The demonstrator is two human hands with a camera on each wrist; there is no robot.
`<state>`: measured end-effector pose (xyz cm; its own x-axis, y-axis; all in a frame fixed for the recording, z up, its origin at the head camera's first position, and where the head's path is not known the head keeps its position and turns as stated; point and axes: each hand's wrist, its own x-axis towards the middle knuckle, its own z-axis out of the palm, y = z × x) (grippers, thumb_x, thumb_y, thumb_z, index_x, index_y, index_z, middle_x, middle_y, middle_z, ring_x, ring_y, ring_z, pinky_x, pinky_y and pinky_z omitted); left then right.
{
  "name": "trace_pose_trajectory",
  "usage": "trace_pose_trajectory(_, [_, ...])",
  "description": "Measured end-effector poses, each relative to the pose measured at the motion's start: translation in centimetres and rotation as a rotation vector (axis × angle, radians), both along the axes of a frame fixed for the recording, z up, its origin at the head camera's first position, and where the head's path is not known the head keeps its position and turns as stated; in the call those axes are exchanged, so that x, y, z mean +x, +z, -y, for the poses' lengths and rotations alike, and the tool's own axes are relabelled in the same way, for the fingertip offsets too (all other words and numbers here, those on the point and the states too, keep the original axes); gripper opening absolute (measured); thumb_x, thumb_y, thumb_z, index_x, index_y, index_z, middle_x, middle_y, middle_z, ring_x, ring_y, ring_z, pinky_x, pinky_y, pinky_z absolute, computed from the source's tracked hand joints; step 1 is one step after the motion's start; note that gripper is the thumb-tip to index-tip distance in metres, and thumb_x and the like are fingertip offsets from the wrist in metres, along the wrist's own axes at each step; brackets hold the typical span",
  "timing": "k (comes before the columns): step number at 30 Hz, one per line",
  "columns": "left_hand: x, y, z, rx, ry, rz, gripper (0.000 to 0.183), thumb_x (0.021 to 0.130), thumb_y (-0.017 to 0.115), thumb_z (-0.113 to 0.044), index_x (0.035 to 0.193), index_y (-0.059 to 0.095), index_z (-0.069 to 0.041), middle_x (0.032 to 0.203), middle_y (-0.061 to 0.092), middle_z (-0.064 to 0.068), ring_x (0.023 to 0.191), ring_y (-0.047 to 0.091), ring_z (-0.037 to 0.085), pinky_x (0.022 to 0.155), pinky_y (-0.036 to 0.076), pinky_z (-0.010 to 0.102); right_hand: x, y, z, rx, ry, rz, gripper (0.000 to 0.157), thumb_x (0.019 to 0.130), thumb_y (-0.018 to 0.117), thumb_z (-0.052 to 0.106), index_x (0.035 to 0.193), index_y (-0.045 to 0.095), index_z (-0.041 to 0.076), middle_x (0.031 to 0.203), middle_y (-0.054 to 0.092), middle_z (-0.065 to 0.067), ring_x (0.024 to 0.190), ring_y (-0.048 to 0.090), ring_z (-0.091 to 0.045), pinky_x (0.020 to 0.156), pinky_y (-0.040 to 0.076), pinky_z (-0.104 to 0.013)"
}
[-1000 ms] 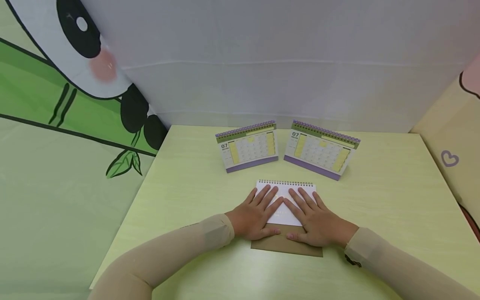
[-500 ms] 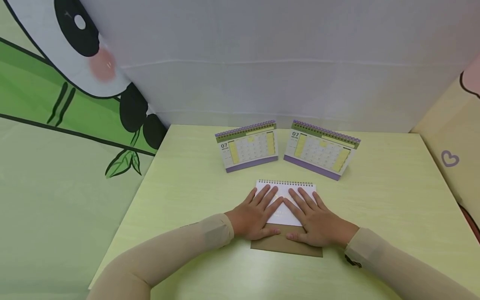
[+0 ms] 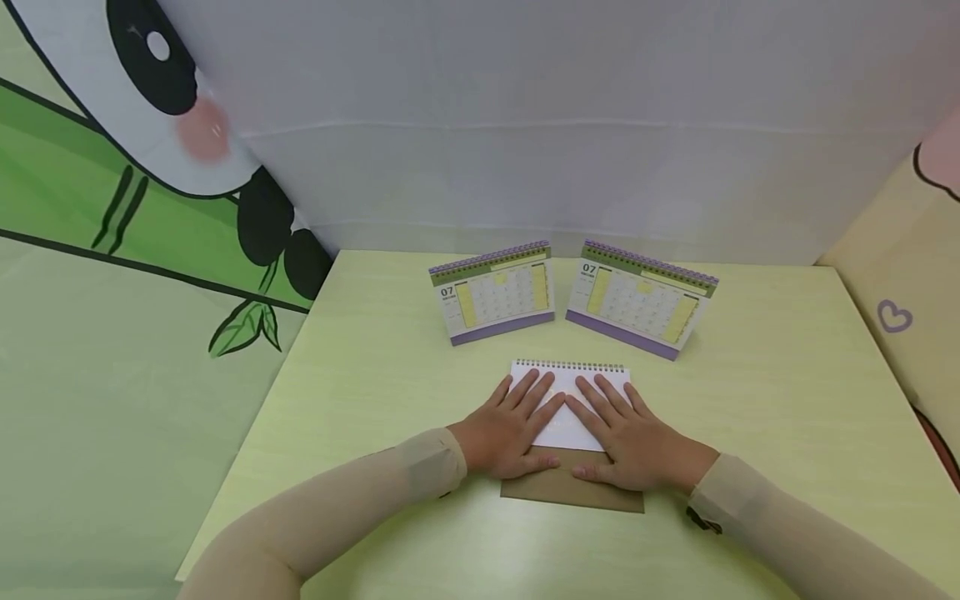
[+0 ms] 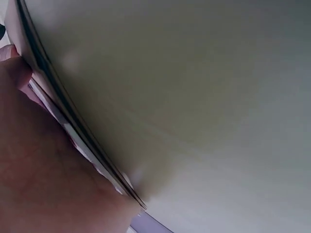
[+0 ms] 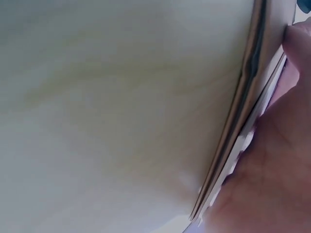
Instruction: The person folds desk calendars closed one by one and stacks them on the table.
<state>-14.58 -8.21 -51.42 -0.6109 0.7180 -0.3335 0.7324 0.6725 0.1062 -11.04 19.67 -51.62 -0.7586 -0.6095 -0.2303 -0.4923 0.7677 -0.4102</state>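
A spiral-bound desk calendar (image 3: 567, 432) lies flat near the middle of the table, its white page under both hands and its brown cardboard base (image 3: 558, 490) showing toward the person. My left hand (image 3: 508, 429) rests on its left half, fingers straight and spread, thumb on the cardboard. Mirroring it, my right hand (image 3: 633, 442) lies spread over the right half. The two index fingertips nearly meet. In the left wrist view the layered cardboard edge (image 4: 82, 126) runs beside the palm; the right wrist view has a similar edge (image 5: 238, 116). Much of the page is hidden by the hands.
Two desk calendars stand upright behind the hands, one on the left (image 3: 495, 293) and one on the right (image 3: 641, 302), both showing 07. The pale table (image 3: 780, 400) meets a light cloth backdrop (image 3: 562, 183). A printed cartoon sheet (image 3: 150, 375) hangs at left.
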Motion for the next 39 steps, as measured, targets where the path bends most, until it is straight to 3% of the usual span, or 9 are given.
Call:
trace_pose_trajectory(11, [-0.2,0.0,0.0,0.012,0.005,0.000,0.095,0.120,0.041,-0.077,0.193,0.010,-0.025,0.203,0.004,0.007,0.190,0.006,0.034,0.154,0.016,0.062,-0.1,0.2,-0.4,-0.007,0.008,-0.036,0.097,0.116,0.064,0.067,0.190,0.027,0.015,0.200,0.016,-0.020,0.185,0.015,-0.055,0.144,0.013,-0.086])
trace_pose_trajectory(21, [-0.2,0.2,0.3,0.097,0.017,0.032,0.095,0.120,0.048,-0.074,0.193,0.012,-0.023,0.203,0.007,0.007,0.191,0.003,0.035,0.154,0.015,0.064,0.0,-0.6,-0.5,-0.024,-0.024,-0.102,0.088,0.117,0.068,0.056,0.186,0.037,0.011,0.197,0.026,-0.022,0.182,0.025,-0.056,0.143,0.027,-0.083])
trace_pose_trajectory(25, [-0.3,0.2,0.7,0.118,0.006,-0.014,0.096,0.120,0.050,-0.072,0.192,0.013,-0.021,0.203,0.009,0.008,0.191,0.003,0.034,0.154,0.016,0.061,0.2,-0.5,-0.4,-0.019,-0.058,-0.190,0.086,0.115,0.075,0.048,0.181,0.044,0.003,0.192,0.038,-0.025,0.178,0.036,-0.055,0.141,0.035,-0.079])
trace_pose_trajectory(28, [-0.6,0.2,0.8,0.147,0.017,-0.071,0.095,0.120,0.053,-0.067,0.192,0.016,-0.017,0.201,0.018,0.009,0.190,0.012,0.033,0.154,0.022,0.057,0.2,-0.1,-0.5,-0.024,-0.115,-0.264,0.084,0.111,0.081,0.041,0.176,0.049,-0.001,0.187,0.046,-0.027,0.174,0.045,-0.054,0.140,0.040,-0.076])
trace_pose_trajectory(33, [-0.9,0.5,1.3,0.251,0.140,-0.082,0.091,0.119,0.063,-0.056,0.189,0.026,-0.012,0.195,0.037,0.011,0.184,0.035,0.032,0.149,0.036,0.050,0.2,0.5,-0.9,-0.079,-0.252,-0.273,0.079,0.110,0.083,0.032,0.173,0.053,-0.004,0.179,0.054,-0.029,0.167,0.054,-0.052,0.138,0.045,-0.073])
trace_pose_trajectory(39, [-0.8,0.9,1.7,0.405,0.368,0.060,0.083,0.119,0.064,-0.051,0.186,0.034,-0.013,0.183,0.052,0.013,0.171,0.052,0.034,0.144,0.045,0.052,0.1,0.9,-1.3,-0.148,-0.375,-0.199,0.072,0.112,0.079,0.028,0.171,0.055,-0.004,0.174,0.058,-0.028,0.161,0.059,-0.053,0.133,0.051,-0.072])
